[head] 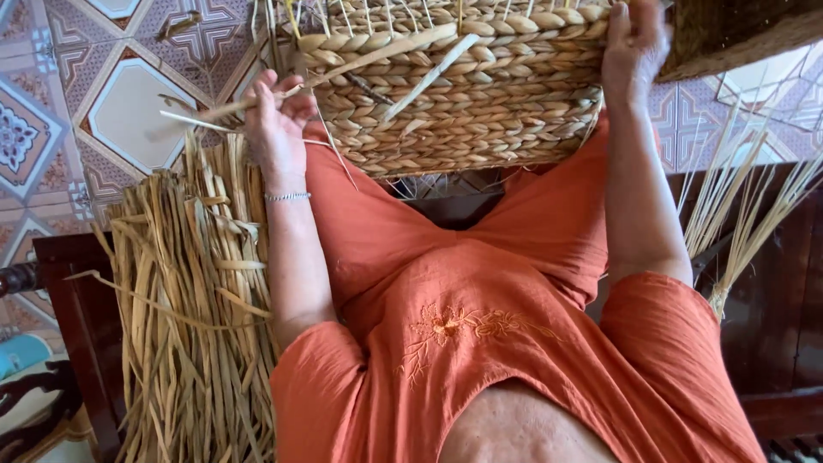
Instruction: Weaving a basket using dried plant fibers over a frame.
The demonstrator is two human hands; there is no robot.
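- Left hand (276, 129) pinches a dried strand (343, 67) beside the woven basket (463, 94); pulled sharply, the brittle strand could snap.
- Right hand (633, 43) grips the basket's edge; loosened, it could slip off the lap.

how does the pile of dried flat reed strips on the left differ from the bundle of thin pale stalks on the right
The pile of dried flat reed strips is wide, ribbon-like and tan-brown; the bundle of thin pale stalks is slender, round-looking and lighter straw-coloured. The strips lie in a thick, loose heap, while the stalks are few, gathered at the bottom and fan outward. Both are dry plant fibre lying beside the person.
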